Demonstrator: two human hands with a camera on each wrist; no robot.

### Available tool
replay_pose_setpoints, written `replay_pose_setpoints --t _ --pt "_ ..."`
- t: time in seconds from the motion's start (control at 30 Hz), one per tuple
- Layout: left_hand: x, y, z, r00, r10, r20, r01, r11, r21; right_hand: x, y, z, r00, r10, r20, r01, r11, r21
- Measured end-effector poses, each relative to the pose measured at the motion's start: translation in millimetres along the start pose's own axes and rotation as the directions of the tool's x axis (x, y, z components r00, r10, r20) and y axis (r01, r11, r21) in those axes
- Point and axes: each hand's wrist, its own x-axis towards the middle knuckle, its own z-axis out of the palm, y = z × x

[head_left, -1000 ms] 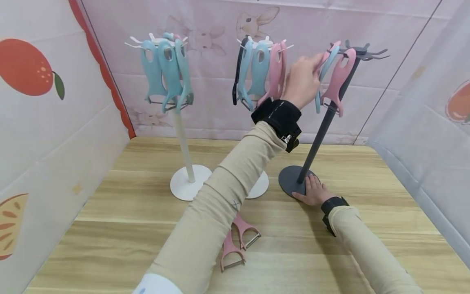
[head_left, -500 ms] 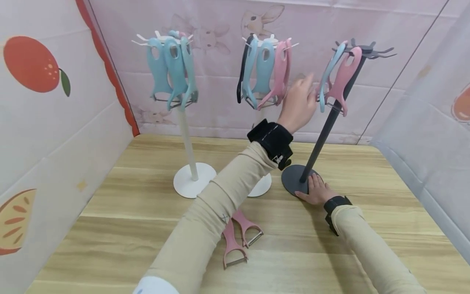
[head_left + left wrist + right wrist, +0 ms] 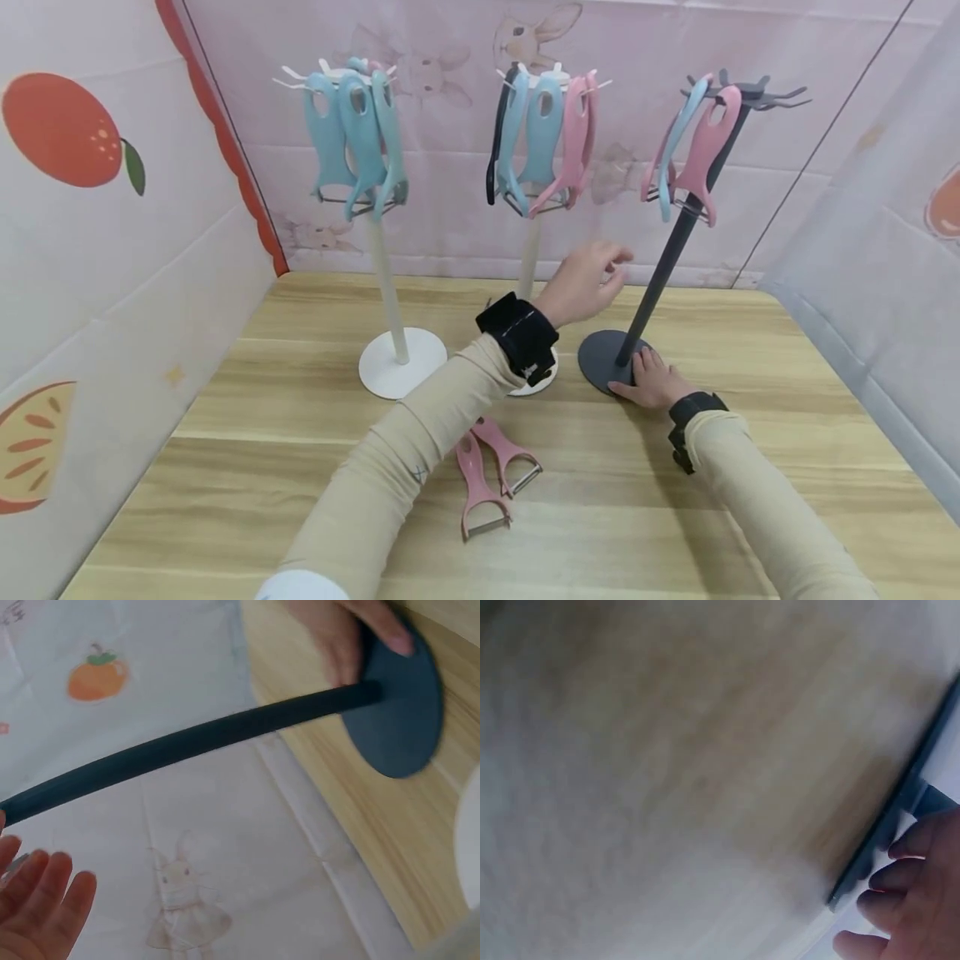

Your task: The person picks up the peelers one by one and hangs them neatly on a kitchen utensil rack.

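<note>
Three peeler stands (image 3: 658,275) line the table's (image 3: 750,517) back edge from left to right, with two loose peelers (image 3: 491,471) lying on the table before the middle stand.

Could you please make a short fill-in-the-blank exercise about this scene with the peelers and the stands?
1. The right hand presses on the round base of the ______ stand.
2. The number of pink peelers lying on the wooden table is ______.
3. The left hand holds ______.
4. On the leftmost white stand, the peelers facing the camera are ______ in colour.

Missing words: dark grey; two; nothing; blue
</note>
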Motion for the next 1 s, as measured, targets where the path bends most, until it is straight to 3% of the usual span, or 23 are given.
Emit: replay_pose_setpoints --t 0.1,0.27,0.57,0.63,0.77,0.83,0.87,0.93,1.0 --pt "-5.8 -9.3 10.6 0.989 0.032 0.147 -0.04 0.998 0.052 -7.6 -0.7 -7.9 1.0 -0.005 0.001 0.005 1.0 0.014" --pt "-15.2 -24.8 30.1 0.943 0.015 0.334 -0.067 0.987 0.145 -26.7 -9.7 -19.4 1.0 -0.009 0.006 0.009 1.0 0.018" --pt "-27.8 -57.1 66.2 0.865 0.034 0.501 -0.18 0.952 0.246 -61.7 -39.4 -23.7 0.996 -0.069 -0.054 0.069 0.998 -0.014" --pt "-29.7 -64.3 74.9 0.834 0.022 0.551 -0.21 0.937 0.281 -66.8 -48.7 -23.3 0.995 -0.081 -0.061 0.08 0.997 -0.02" --pt "-33.2 -72.8 90.8 0.756 -0.005 0.655 -0.283 0.899 0.333 -76.8 -69.6 -20.2 0.984 -0.153 -0.088 0.15 0.988 -0.042" --pt "-34.9 -72.2 93.0 0.717 -0.019 0.696 -0.297 0.896 0.331 -81.2 -81.0 -17.5 0.974 -0.2 -0.107 0.197 0.979 -0.045" --pt "-34.1 -72.8 95.3 0.697 -0.034 0.716 -0.301 0.893 0.335 -82.6 -86.2 -15.1 0.962 -0.246 -0.122 0.241 0.969 -0.051" --pt "-34.3 -75.5 100.3 0.674 -0.063 0.736 -0.309 0.881 0.359 -84.5 -96.5 -9.4 0.929 -0.337 -0.152 0.332 0.941 -0.061" --pt "-28.8 -98.6 122.5 0.647 -0.075 0.759 -0.328 0.871 0.365 -85.7 -107.1 -2.8 0.899 -0.403 -0.175 0.394 0.915 -0.084"
